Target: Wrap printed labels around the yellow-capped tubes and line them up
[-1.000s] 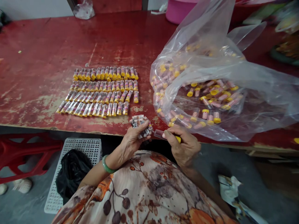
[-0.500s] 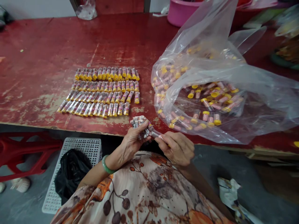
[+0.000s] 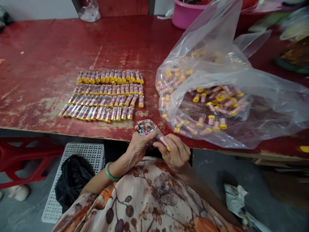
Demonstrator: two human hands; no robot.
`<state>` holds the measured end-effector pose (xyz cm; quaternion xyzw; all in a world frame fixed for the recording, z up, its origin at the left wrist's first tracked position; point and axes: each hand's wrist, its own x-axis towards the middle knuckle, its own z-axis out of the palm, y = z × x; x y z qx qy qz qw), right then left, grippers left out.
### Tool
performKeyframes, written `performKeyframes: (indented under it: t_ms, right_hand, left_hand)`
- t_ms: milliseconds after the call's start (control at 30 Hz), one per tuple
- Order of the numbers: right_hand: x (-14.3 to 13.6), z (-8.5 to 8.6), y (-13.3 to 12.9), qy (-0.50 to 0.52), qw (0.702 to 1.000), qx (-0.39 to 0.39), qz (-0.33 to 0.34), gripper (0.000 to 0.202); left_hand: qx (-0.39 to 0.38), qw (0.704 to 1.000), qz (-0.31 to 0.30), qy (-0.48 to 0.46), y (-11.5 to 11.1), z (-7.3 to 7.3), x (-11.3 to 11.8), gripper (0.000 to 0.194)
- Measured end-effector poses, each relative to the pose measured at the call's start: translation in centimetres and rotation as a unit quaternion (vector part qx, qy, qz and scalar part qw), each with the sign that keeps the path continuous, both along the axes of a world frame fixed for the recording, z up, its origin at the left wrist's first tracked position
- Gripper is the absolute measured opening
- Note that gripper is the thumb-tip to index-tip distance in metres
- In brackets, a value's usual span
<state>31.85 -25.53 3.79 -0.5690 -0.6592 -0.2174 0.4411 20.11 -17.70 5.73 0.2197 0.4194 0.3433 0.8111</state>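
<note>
A stack of printed plastic wrappers [image 3: 146,126] is gripped in my left hand [image 3: 140,145], thumb on top. My right hand [image 3: 175,151] pinches a small clear tube with a yellow cap [image 3: 164,141], pink inside, its far end against the wrappers. Whether the tube is inside a wrapper I cannot tell. To the right, an open clear plastic bag [image 3: 267,87] holds many similar capped tubes [image 3: 220,96]. Several rows of wrapped tubes [image 3: 106,100] lie on the red table [image 3: 60,48], beyond my left hand.
A pink basin [image 3: 188,14] stands at the back, near a crumpled plastic bag [image 3: 89,13]. Below the table's front edge are a white crate [image 3: 84,148] with a black bag [image 3: 74,180] on it and a red stool [image 3: 26,158].
My right hand has shifted left, closer to my left hand, bringing the tube further over the wrappers. The wrappers are fanned out a little more. The rows on the table are unchanged.
</note>
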Motion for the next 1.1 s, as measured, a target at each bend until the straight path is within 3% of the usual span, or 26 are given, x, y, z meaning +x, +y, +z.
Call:
performKeyframes:
  t_ms: [67, 133, 200, 367, 567, 733, 933, 1100]
  right_hand:
    - [0.4, 0.8, -0.4, 0.103, 0.986, -0.094, 0.091, 0.032]
    - [0.9, 1.6, -1.0, 0.176, 0.951, -0.189, 0.169, 0.035]
    - [1.5, 2.0, -1.4, 0.22, 0.93, -0.217, 0.2, 0.037]
    - [1.5, 2.0, -0.6, 0.301, 0.93, -0.15, 0.147, 0.032]
    - [0.6, 2.6, 0.5, 0.398, 0.891, -0.154, 0.155, 0.023]
    - [0.4, 2.8, 0.1, 0.35, 0.919, -0.131, 0.128, 0.024]
    - [0.2, 2.4, -0.4, 0.215, 0.972, -0.049, 0.082, 0.026]
    - [-0.1, 2.1, -0.5, 0.102, 0.994, 0.0, 0.032, 0.03]
  left_hand:
    - [-0.001, 1.0, -0.004, -0.013, 0.3, 0.1, -0.3, 0.036]
    - [-0.007, 0.999, -0.029, -0.031, 0.7, 0.2, -0.6, 0.035]
    - [-0.013, 0.997, -0.058, -0.045, 0.9, 0.4, -0.8, 0.035]
    - [-0.001, 0.992, -0.11, -0.054, 0.3, 0.7, -0.8, 0.042]
    - [0.03, 0.989, -0.132, -0.052, -0.2, 0.7, -0.7, 0.044]
    - [0.045, 0.987, -0.139, -0.06, 0.1, 0.9, -0.9, 0.038]
    - [0.039, 0.985, -0.151, -0.068, 0.3, 1.3, -1.0, 0.034]
    - [0.032, 0.982, -0.166, -0.086, 0.4, 1.3, -1.1, 0.03]
